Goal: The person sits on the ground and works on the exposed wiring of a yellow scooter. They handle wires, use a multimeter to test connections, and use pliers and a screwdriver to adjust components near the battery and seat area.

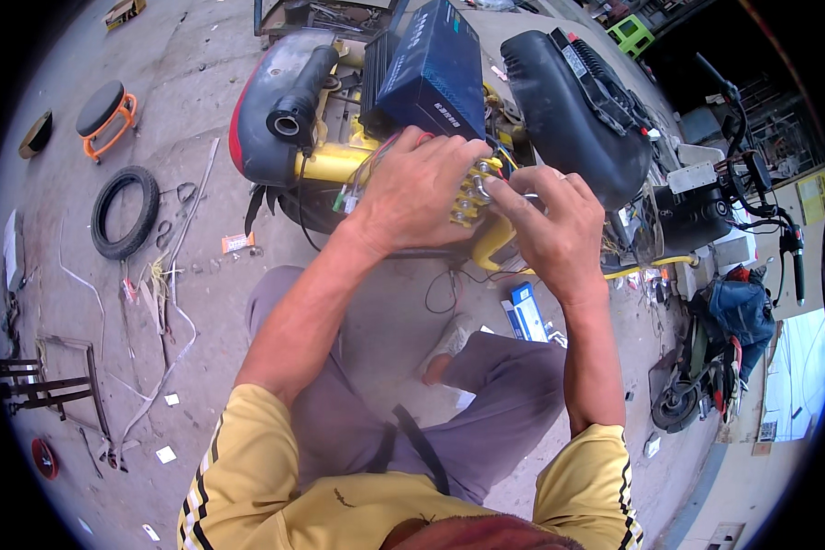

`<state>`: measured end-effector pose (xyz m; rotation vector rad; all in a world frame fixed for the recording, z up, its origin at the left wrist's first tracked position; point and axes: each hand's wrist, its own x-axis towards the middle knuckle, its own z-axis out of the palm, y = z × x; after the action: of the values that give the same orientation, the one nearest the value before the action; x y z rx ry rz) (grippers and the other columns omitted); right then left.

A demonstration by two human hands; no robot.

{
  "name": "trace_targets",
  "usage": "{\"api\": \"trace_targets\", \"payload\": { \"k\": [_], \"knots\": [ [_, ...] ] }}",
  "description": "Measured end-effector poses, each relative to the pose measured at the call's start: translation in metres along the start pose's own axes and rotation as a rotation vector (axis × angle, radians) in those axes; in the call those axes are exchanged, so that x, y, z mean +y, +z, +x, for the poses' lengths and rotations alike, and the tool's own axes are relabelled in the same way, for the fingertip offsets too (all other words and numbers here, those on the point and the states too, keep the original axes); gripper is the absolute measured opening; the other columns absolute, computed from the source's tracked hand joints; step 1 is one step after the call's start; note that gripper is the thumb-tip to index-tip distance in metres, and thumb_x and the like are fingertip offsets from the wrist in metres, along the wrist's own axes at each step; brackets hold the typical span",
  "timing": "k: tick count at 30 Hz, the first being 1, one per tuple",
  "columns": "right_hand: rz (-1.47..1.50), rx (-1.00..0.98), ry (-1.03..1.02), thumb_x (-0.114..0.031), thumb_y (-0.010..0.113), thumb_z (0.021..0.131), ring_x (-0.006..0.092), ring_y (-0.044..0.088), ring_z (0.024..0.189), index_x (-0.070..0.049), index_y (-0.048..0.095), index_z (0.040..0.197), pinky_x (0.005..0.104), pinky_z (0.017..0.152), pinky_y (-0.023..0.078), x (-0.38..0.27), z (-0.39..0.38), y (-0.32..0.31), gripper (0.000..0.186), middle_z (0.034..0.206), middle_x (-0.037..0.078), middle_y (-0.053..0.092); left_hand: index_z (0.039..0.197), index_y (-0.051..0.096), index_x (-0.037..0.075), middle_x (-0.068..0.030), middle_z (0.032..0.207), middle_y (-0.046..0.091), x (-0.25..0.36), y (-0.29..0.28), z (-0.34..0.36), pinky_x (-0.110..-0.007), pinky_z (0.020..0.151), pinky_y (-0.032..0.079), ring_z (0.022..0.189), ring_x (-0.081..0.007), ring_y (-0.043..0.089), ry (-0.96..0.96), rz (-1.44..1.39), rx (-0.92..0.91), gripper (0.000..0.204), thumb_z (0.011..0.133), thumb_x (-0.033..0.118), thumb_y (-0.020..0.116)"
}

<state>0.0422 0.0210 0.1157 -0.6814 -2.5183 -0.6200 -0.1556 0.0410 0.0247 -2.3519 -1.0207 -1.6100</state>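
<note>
My left hand (422,188) is curled over the edge of a yellow terminal block (466,209) with metal bolts, gripping it from the left. My right hand (559,220) comes from the other side, thumb and forefinger pinched at a small shiny metal piece on the block, too small to make out. Thin coloured wires (368,174) run out under my left hand. Just beyond my hands, a dark blue box (437,78) rests tilted against a black finned unit (382,73) on a yellow vehicle frame (335,165).
A long black seat (568,119) lies at the right of the frame, and a black tube-like part (302,96) at its left. A blue-and-white carton (525,312) stands on the floor near my leg. Leftward are a tyre (126,212) and an orange-legged stool (107,115). Scooters (706,206) stand at right.
</note>
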Motion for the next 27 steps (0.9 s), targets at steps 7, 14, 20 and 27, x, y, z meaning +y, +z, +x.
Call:
{"api": "trace_targets", "payload": {
  "k": [7, 14, 20, 27],
  "knots": [
    [0.022, -0.179, -0.074, -0.011, 0.071, 0.072, 0.0166, 0.064, 0.081, -0.012, 0.070, 0.096, 0.0338, 0.067, 0.045, 0.012, 0.029, -0.017, 0.024, 0.087, -0.001, 0.061, 0.124, 0.052, 0.008, -0.0058, 0.097, 0.060, 0.001, 0.000, 0.001, -0.038, 0.079, 0.042, 0.085, -0.0238, 0.063, -0.003, 0.021, -0.024, 0.074, 0.062, 0.032, 0.087],
    [0.048, -0.082, -0.126, -0.013, 0.070, 0.073, 0.0167, 0.063, 0.078, -0.012, 0.066, 0.092, 0.0321, 0.063, 0.044, 0.021, 0.021, -0.008, 0.020, 0.086, -0.001, 0.060, 0.123, 0.052, 0.008, -0.0056, 0.095, 0.060, 0.000, 0.003, 0.002, -0.039, 0.078, 0.042, 0.084, -0.0233, 0.063, 0.004, 0.016, -0.011, 0.075, 0.063, 0.034, 0.088],
    [-0.041, 0.000, -0.228, -0.015, 0.066, 0.072, 0.0159, 0.060, 0.075, -0.013, 0.064, 0.091, 0.0300, 0.060, 0.042, 0.028, 0.005, 0.008, 0.020, 0.089, -0.001, 0.060, 0.121, 0.053, 0.008, -0.0047, 0.092, 0.059, -0.005, 0.011, -0.002, -0.038, 0.076, 0.042, 0.080, -0.0227, 0.061, 0.038, 0.061, 0.003, 0.072, 0.066, 0.041, 0.087],
    [-0.072, 0.146, -0.204, -0.017, 0.065, 0.067, 0.0158, 0.059, 0.071, -0.013, 0.067, 0.096, 0.0300, 0.057, 0.043, 0.027, -0.004, 0.021, 0.029, 0.088, -0.001, 0.061, 0.119, 0.055, 0.006, -0.0047, 0.091, 0.060, -0.005, 0.016, 0.001, -0.037, 0.073, 0.041, 0.073, -0.0222, 0.060, 0.038, 0.044, 0.046, 0.070, 0.067, 0.041, 0.085]
  ]
}}
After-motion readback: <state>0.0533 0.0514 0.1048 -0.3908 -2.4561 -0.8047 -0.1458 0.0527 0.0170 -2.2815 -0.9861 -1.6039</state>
